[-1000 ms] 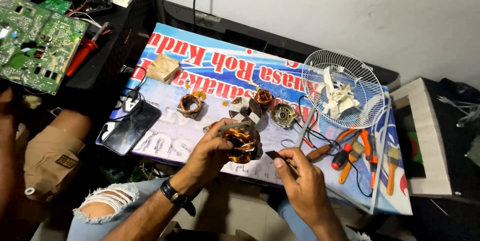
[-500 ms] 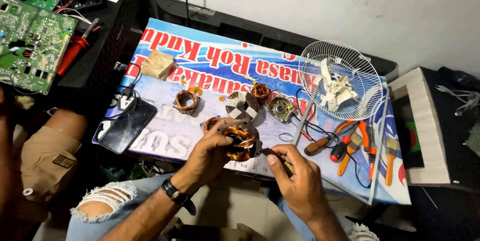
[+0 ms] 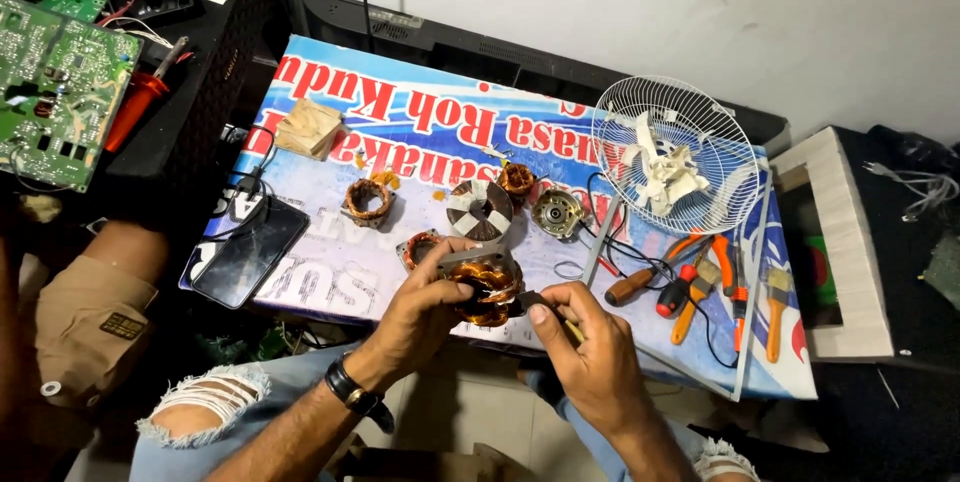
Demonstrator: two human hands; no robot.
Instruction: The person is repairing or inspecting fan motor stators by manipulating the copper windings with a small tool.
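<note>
Covering table, printed banner [image 3: 560, 132], white wall [image 3: 640, 2]

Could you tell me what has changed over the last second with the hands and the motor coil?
Little has changed. The left hand still holds the copper motor coil, and the right hand has brought its thin tool in against the coil's side. The fan guard, phone, loose coils and hand tools on the table lie as before.
</note>
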